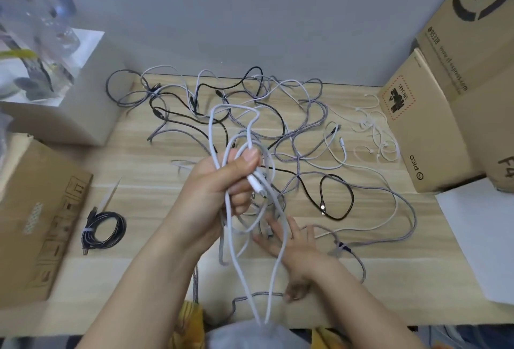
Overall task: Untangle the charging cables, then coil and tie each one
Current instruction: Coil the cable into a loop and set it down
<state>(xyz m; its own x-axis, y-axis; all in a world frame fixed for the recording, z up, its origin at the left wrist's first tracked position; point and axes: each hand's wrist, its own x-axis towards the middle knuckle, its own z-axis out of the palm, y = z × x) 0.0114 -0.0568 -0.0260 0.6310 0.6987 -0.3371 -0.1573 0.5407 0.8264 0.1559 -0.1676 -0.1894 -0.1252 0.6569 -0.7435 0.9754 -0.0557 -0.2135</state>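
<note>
Left hand [222, 179] raised above the table, fingers curled tight round a bunch of loops of a white cable [230, 237]; thumb pins its white plug [256, 184]. Loops stick up at 12 o'clock of the fist and long strands hang down toward 6 o'clock, off the near edge. Right hand [292, 243] lies at 5 o'clock of the left, flat on the table, fingers spread and straight, pressing on grey strands, holding nothing.

Light wooden table [139, 279], grey wall behind. Tangled pile of cables [278, 115], grey, black and white, spreads from 12 to 3 o'clock of the fist. Coiled black cable [104, 230], tied with a band, at 9 o'clock, well apart. Cardboard boxes [445, 98] at 2 o'clock, flat cardboard [33, 209] at 9 o'clock, white box [69, 104] at 10 o'clock.
</note>
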